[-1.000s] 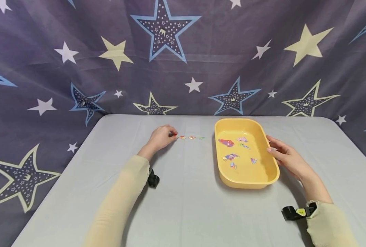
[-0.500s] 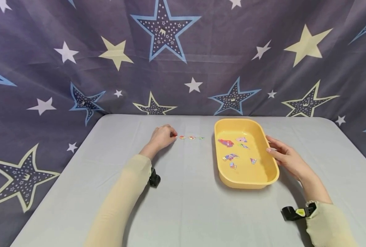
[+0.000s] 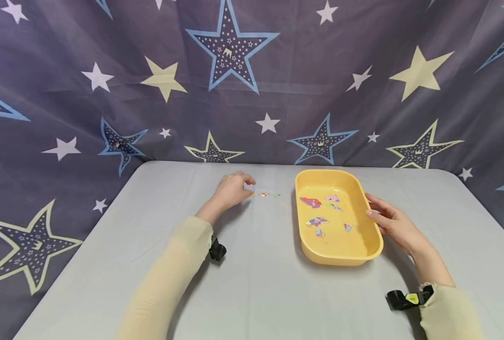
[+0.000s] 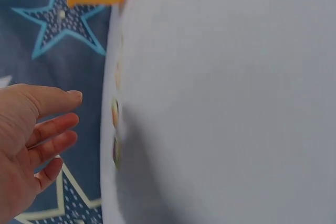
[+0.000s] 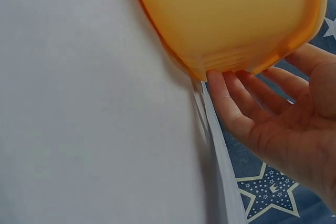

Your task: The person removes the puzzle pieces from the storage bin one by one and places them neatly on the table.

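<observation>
My left hand [image 3: 231,190] hovers above the far part of the table, thumb and fingers apart, holding nothing. Beneath and beside its fingertips runs a row of small, flat colourful cut-out pieces; one red-and-white piece [image 3: 264,194] and a green piece [image 3: 277,195] show to the right. In the left wrist view, another cut-out [image 4: 116,152] lies close to the hand's side, blurred. My right hand [image 3: 398,229] holds the right rim of a yellow plastic tray [image 3: 341,252], thumb at the rim and fingers against the outer wall. Several cut-outs, including a red one [image 3: 310,202], lie inside.
A pale grey cloth covers the table [image 3: 252,288]. Behind it hangs a dark curtain [image 3: 264,61] printed with stars. Black camera mounts sit on both wrists.
My left hand has shifted slightly right along the row, and its pinched fingers have spread apart. The right hand stays on the tray. The head view has tilted up a little.
</observation>
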Motion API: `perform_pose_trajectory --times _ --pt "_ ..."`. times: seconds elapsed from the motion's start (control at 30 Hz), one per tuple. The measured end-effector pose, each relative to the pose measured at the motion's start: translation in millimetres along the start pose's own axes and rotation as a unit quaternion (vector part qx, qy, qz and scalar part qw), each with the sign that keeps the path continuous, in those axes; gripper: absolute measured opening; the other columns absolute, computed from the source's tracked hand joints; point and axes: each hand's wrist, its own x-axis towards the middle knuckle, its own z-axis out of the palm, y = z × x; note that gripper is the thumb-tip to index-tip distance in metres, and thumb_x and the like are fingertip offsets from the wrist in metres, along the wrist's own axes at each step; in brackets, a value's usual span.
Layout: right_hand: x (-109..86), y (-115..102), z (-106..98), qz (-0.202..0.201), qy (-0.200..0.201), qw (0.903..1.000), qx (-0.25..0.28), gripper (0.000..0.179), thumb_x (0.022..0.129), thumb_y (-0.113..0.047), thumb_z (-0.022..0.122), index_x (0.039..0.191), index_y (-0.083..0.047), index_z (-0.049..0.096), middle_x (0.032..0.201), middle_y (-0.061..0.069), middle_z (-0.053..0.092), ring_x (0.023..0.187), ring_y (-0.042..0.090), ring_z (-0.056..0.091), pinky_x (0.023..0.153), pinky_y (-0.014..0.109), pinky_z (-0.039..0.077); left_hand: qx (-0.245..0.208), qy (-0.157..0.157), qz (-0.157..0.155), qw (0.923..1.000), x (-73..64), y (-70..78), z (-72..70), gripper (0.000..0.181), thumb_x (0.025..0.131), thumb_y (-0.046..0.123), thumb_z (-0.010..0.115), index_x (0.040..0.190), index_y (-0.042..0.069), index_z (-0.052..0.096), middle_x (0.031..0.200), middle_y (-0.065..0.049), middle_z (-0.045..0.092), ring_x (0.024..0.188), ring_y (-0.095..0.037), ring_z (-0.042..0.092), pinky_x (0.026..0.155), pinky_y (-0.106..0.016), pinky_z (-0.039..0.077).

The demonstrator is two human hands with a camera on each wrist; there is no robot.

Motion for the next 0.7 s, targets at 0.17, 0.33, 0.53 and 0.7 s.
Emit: perform_pose_trajectory --times 0.17,0.33,0.53,0.7 --pt "-0.2 1 -1 -0.002 0.002 1.0000 0.001 0.062 0.094 -0.018 0.047 0.144 0.000 0.014 0.116 -0.008 0.045 0.094 0.000 0.057 0.071 0.021 0.051 -0.004 -0.001 0.030 0.9995 1.9 25.2 -1.0 0.025 0.081 0.021 0.066 0.105 0.016 0.066 0.105 0.001 0.063 0.092 -0.015 0.059 0.084 -0.035 0.041" --pt "-0.1 1 -1 0.001 0.012 0.9997 -0.023 0.062 0.094 -0.020 0.048 0.143 0.000 0.016 0.114 -0.011 0.047 0.092 -0.002 0.056 0.069 0.019 0.050 -0.009 0.000 0.059 0.9982 3.7 48.8 -2.6 0.025 0.081 0.023 0.066 0.105 0.017 0.066 0.103 0.004 0.064 0.092 -0.014 0.059 0.084 -0.034 0.040" --pt "0.3 -2 0 0.004 0.012 0.9998 -0.018 0.062 0.094 -0.020 0.048 0.144 0.000 0.016 0.114 -0.009 0.046 0.092 -0.002 0.056 0.070 0.019 0.050 -0.023 -0.006 0.094 0.9953 8.2 73.9 -5.7 0.025 0.082 0.024 0.066 0.106 0.018 0.066 0.104 0.004 0.063 0.097 -0.015 0.058 0.085 -0.035 0.040" --pt "0.1 -2 0 0.008 0.012 0.9997 -0.019 0.062 0.094 -0.020 0.048 0.144 -0.001 0.016 0.114 -0.010 0.045 0.092 -0.002 0.056 0.071 0.019 0.050 -0.013 -0.016 0.120 0.9926 10.5 96.2 -3.9 0.024 0.083 0.026 0.064 0.106 0.018 0.066 0.101 0.006 0.063 0.095 -0.011 0.058 0.086 -0.034 0.040"
